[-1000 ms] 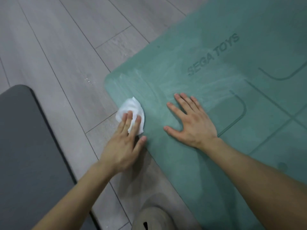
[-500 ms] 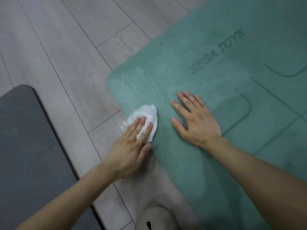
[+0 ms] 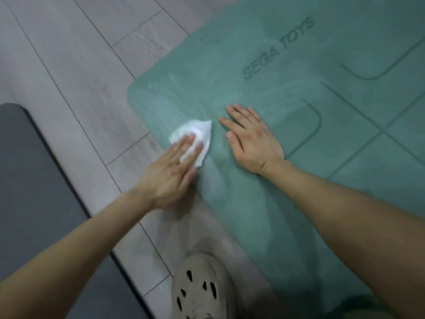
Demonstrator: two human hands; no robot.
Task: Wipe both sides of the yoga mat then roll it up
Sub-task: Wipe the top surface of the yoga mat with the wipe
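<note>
Nearby, grey mat [image 3: 34, 180] left, beige shoe [image 3: 202, 286] beside yoga mat [image 3: 253, 54]

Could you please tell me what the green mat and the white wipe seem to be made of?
The green mat: probably rubber or foam, matte, with debossed lines and lettering and pale streaks. The white wipe: seemingly thin paper or nonwoven tissue, crumpled into soft folds under the left hand.

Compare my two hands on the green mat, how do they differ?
The left hand presses a white wipe; the right hand lies bare on the yoga mat. The left hand straddles the mat's edge, partly over the floor; the right hand is wholly on the mat. Both are flat, palm down.
</note>
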